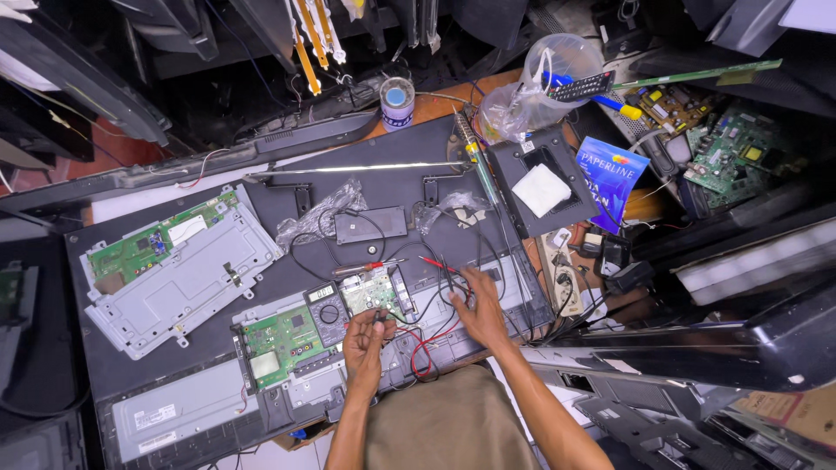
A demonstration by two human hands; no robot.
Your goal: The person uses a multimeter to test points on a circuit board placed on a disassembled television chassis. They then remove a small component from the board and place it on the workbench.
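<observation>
- The left hand (pixel 363 341) pinches a thin black probe (pixel 378 318) near its tip, point down by the small green circuit board (pixel 369 290), at the near edge of the opened television back (pixel 392 187)
- The probe looks light, stiff and slim; best held along its insulated shaft
- The right hand (pixel 478 312) rests spread on the red and black leads (pixel 433 335), gripping nothing that I can make out
- The multimeter (pixel 327 311) lies just left of the board

Electronics repair workshop: circuit boards (pixel 283 335), multimeter (pixel 328 311), dismantled screens (pixel 348 187).
</observation>
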